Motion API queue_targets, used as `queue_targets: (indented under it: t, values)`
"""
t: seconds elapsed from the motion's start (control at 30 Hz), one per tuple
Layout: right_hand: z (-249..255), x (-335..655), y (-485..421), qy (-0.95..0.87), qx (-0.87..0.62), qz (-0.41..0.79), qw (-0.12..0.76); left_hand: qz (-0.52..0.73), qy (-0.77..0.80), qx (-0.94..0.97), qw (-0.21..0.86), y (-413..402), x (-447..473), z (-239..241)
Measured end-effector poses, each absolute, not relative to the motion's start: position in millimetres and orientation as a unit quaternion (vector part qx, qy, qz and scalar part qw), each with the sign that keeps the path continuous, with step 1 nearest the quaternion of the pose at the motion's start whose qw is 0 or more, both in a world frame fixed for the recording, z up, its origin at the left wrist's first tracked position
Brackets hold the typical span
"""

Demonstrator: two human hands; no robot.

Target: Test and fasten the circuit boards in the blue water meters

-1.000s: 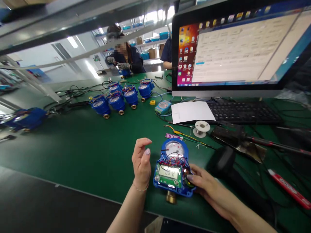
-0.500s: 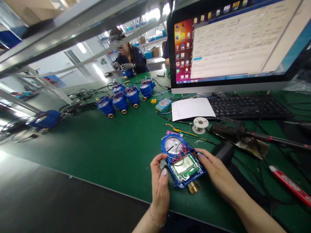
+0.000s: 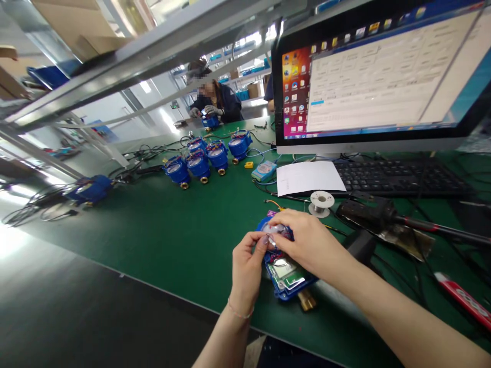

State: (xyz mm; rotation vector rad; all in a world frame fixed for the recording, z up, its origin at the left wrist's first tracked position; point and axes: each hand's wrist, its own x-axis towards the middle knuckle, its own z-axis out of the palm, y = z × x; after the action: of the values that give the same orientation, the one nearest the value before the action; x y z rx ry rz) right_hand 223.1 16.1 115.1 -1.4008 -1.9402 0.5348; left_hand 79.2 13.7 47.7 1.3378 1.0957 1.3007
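A blue meter (image 3: 286, 273) lies on the green desk (image 3: 172, 240) before a monitor (image 3: 379, 76). Both hands, left (image 3: 247, 268) and right (image 3: 307, 243), pinch its upper dial with their fingertips.

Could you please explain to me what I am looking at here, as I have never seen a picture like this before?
This is a view from a camera worn on a person's head, looking down at their own two bare hands over a green workbench. The left hand and the right hand both rest on a blue water meter with its circuit board exposed, fingertips meeting over its dial. Further back stand more blue meters. To the right are a monitor, a keyboard, a sheet of paper, a solder spool and a soldering iron. Another person works at the far end.
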Motion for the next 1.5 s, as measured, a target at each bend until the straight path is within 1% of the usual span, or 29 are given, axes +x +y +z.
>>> queue_targets:
  t: [0.07, 0.13, 0.2, 0.37, 0.43, 0.6, 0.9, 1.2, 1.27, 1.33, 1.4, 1.5]
  values:
    - [112.4, 220.8, 25.2, -0.758, -0.546, 0.223, 0.279, 0.536, 0.436, 0.526, 0.495, 14.6, 76.0, 51.0]
    - [109.6, 222.9, 28.1, -0.756, -0.553, 0.233, 0.263, 0.528, 0.442, 0.52, 0.506, 14.5, 71.9, 53.7]
    - [107.2, 227.0, 26.7, -0.74, -0.564, 0.239, 0.278, 0.505, 0.462, 0.536, 0.494, 12.9, 68.3, 55.4]
    - [98.7, 235.6, 20.3, -0.694, -0.56, 0.293, 0.345, 0.455, 0.508, 0.637, 0.36, 5.8, 63.8, 55.9]
    - [95.3, 237.6, 19.1, -0.675, -0.55, 0.325, 0.368, 0.45, 0.512, 0.648, 0.34, 4.3, 63.8, 55.7]
    - [93.0, 241.6, 15.6, -0.667, -0.523, 0.371, 0.38, 0.464, 0.524, 0.613, 0.367, 4.3, 68.4, 56.4]
    - [91.1, 244.8, 11.4, -0.671, -0.512, 0.378, 0.38, 0.463, 0.499, 0.576, 0.452, 7.2, 81.8, 58.8]
    - [91.0, 253.5, 7.3, -0.672, -0.514, 0.38, 0.375, 0.483, 0.512, 0.554, 0.445, 11.0, 90.1, 66.1]
    - [93.3, 259.0, 0.6, -0.67, -0.521, 0.364, 0.382, 0.495, 0.517, 0.535, 0.449, 11.2, 91.0, 66.1]
    - [95.3, 270.0, -10.3, -0.666, -0.551, 0.322, 0.387, 0.506, 0.508, 0.52, 0.465, 11.2, 90.3, 64.2]
    - [94.1, 288.6, -24.9, -0.648, -0.607, 0.254, 0.384, 0.52, 0.478, 0.508, 0.493, 10.9, 88.2, 60.4]
    - [78.5, 330.9, -51.4, -0.587, -0.717, 0.115, 0.358, 0.57, 0.419, 0.483, 0.516, 9.2, 84.7, 51.3]
